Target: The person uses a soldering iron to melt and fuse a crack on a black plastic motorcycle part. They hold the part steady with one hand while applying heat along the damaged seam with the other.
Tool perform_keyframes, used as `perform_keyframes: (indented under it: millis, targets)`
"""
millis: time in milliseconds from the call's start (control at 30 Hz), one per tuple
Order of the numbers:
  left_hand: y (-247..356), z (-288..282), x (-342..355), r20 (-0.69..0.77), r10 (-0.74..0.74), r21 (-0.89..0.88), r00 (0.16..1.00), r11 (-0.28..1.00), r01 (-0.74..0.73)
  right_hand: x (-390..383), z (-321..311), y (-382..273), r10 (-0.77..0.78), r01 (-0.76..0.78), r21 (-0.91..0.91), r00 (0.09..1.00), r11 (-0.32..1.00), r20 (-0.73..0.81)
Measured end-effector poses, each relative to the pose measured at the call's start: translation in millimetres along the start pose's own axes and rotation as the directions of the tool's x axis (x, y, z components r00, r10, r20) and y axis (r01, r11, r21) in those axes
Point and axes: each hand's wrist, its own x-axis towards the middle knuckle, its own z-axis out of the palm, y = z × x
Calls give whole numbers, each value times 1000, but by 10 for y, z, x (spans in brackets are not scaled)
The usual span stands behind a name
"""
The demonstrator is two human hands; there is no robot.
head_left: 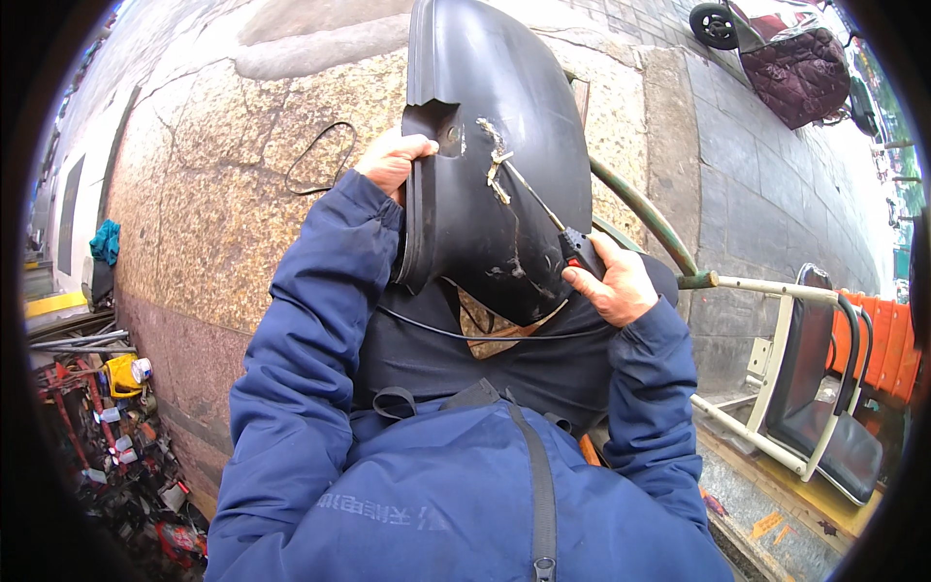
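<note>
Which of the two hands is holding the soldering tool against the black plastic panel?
The right hand holds the thin-tipped tool; the left hand only grips the black panel's broken edge.

Black plastic panel (504, 145): curved, glossy, held upright above the person's lap. 1 jagged hole near its left edge; a pale, rough crack line runs down its middle. Soldering tool (572, 242): thin metal rod, black grip with red switch, tip touching the crack on the panel, angled down-right.
</note>
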Motion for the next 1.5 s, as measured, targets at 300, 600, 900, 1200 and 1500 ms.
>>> perform_keyframes:
  millis: [300, 600, 900, 1200, 1500]
  targets:
    - [22, 11, -22, 11, -8, 4, 1000, 1000, 8, 103, -21, -34, 9, -9, -79, 1000, 997, 2]
    - [24, -2, -19, -8, -40, -66, 999, 997, 40, 9, 43, 42, 24, -24, 17, 1000, 1000, 0]
    - [6, 7, -15, -27, -16, -71, 1000, 997, 14, 120, 31, -34, -4, 4, 5, 1000, 1000, -6]
    - [33, 7, -22, -32, -46, -42, 998, 998, 45, 147, 34, -24, -12, 12, -9, 1000, 1000, 9]
    - [12, 13, -31, -44, -8, -52, 999, 999, 6, 196, 24, 11, 12, -11, -23, 1000, 1000, 23]
